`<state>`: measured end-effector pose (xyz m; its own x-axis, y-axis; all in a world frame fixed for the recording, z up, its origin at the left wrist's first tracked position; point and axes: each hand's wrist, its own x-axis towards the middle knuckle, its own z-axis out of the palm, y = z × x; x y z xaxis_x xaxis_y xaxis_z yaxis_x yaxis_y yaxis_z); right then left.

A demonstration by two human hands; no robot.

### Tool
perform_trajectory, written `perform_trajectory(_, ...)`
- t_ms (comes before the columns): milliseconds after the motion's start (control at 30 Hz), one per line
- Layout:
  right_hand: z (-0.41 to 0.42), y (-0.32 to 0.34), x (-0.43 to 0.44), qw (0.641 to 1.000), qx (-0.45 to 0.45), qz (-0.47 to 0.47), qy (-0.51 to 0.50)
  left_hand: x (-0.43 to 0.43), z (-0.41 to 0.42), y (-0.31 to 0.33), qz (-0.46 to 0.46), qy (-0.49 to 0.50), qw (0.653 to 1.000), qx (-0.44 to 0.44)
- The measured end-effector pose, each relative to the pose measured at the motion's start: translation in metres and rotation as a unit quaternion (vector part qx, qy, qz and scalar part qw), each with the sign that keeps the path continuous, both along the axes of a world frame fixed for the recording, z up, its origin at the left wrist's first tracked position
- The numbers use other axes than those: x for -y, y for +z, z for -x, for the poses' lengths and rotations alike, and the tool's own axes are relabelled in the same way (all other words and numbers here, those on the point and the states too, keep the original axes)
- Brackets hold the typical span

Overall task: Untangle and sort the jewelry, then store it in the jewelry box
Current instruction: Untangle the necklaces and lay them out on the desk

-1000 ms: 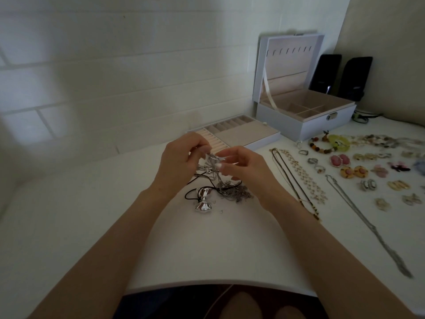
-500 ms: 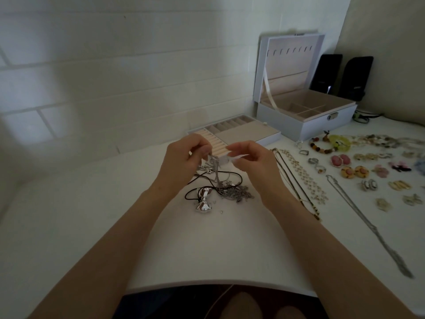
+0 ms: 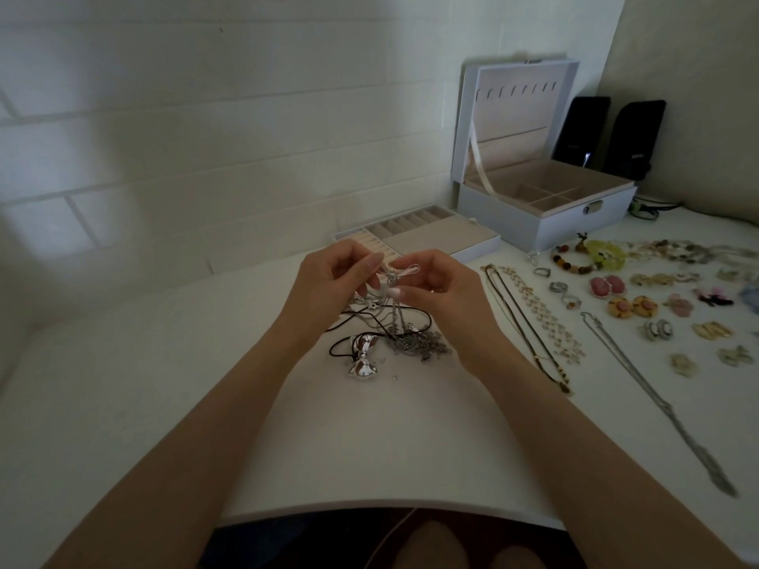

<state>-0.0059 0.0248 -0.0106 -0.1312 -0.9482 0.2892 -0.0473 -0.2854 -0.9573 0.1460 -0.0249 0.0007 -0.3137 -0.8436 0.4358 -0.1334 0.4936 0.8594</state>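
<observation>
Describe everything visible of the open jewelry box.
The jewelry box is pale grey-white and stands on the table by the wall. Its lid is upright, held by a pale ribbon. It has beige lining, a row of hooks inside the lid, divided compartments that look empty, and a metal clasp in front.

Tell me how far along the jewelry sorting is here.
Done: necklaces, rings and earrings lie sorted off to the right. In hand: the left hand and right hand pinch strands of the tangled clump. Left: that clump, with its silver bow pendant, and storing everything; the jewelry box looks empty where visible.
</observation>
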Motion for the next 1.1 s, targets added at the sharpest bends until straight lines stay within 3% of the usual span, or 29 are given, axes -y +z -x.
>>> perform_trajectory(233,0.002,0.002,0.0,0.998,0.003,0.024,-0.059,-0.003,0.001,0.003,-0.058,-0.028,0.998,0.001)
perform_trajectory(400,0.004,0.005,-0.003,0.998,0.02,0.02,-0.057,-0.008,0.008,-0.003,-0.057,-0.061,0.995,0.063)
perform_trajectory(567,0.006,0.007,-0.002,0.996,0.037,-0.006,-0.075,-0.007,0.013,-0.009,-0.051,-0.023,0.997,0.047)
perform_trajectory(700,0.012,0.01,-0.001,0.989,0.12,-0.049,-0.071,-0.003,0.007,-0.004,-0.035,-0.003,0.999,0.023)
perform_trajectory(867,0.012,0.012,-0.001,0.982,0.176,-0.067,-0.027,0.002,0.003,-0.009,0.031,0.067,0.993,0.09)
perform_trajectory(1100,0.01,0.01,-0.002,0.993,0.106,-0.054,0.003,-0.005,0.007,-0.006,0.014,-0.051,0.991,0.125)
